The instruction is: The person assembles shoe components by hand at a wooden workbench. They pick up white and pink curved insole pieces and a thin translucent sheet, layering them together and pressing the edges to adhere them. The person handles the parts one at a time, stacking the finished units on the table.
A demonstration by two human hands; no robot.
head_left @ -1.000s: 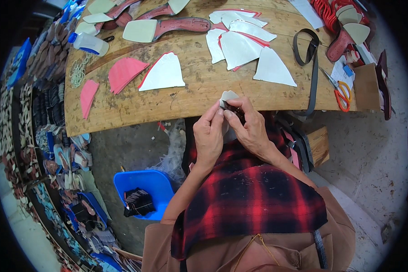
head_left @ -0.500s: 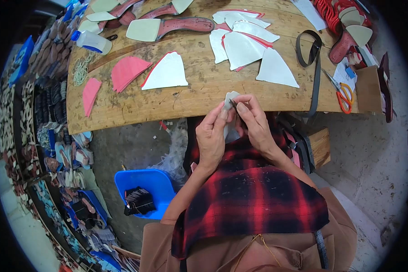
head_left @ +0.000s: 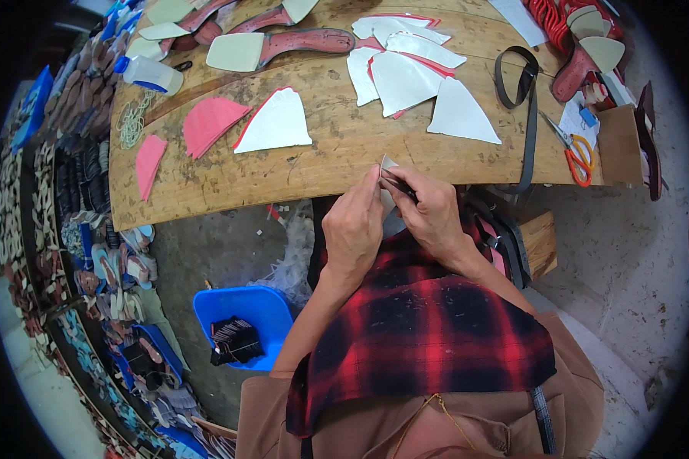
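Note:
My left hand [head_left: 352,229] pinches a small pale cut piece [head_left: 388,162], held up just off the table's near edge, with its tip showing between the hands. In my right hand [head_left: 434,218] is a slim dark tool [head_left: 399,185], slanting toward the piece and meeting it near my left fingertips. Whether it is a blade or tweezers I cannot tell. The lower part of the pale piece is mostly hidden by my fingers. On the table ahead lie overlapping white pieces with red undersides [head_left: 406,84], a white stack [head_left: 279,122] and pink pieces [head_left: 213,126].
On the wooden table [head_left: 321,164] are red shoe soles with pale heel ends [head_left: 306,47], a white bottle [head_left: 151,76], a dark strap [head_left: 530,145] and orange-handled scissors [head_left: 579,161]. A blue plastic chair or bin [head_left: 264,306] stands at lower left. Shelves of shoe parts [head_left: 92,252] line the left.
Both hands have rolled inward, with their backs turned more upward. The pale piece has tilted, showing a narrower tip. More of the dark tool now shows along my right fingers.

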